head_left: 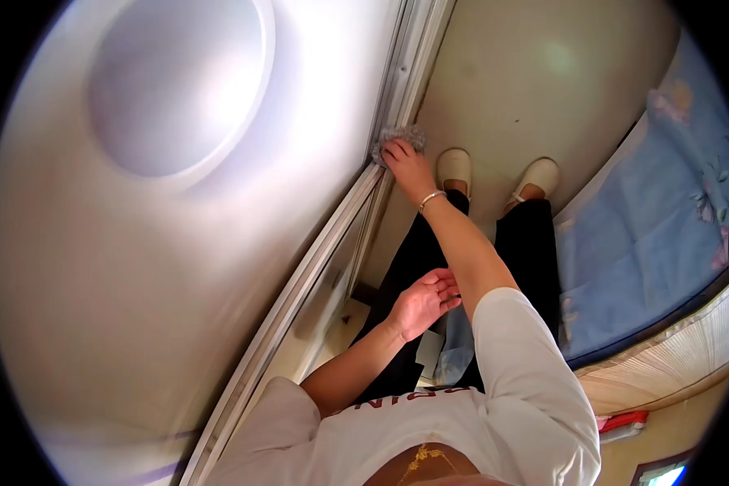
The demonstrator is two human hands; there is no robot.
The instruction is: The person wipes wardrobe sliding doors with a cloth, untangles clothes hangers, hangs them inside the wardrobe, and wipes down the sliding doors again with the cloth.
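My right hand (409, 170), with a bracelet at the wrist, presses a grey, fuzzy cloth (405, 136) against the metal frame rail (332, 212) beside the large white panel. Its fingers are bent over the cloth. Lower down, my left hand (425, 304) is held in front of my body, close to my right forearm, palm partly turned up. The fingers of this hand are loosely curled and apart, with nothing visible in them.
The white panel (138, 267) with a round, shiny disc (182, 85) fills the left side. On the right is a bed with a blue floral cover (640, 243). My feet in pale shoes stand on the smooth floor (535, 89). Red folded fabric (624, 421) lies at the lower right.
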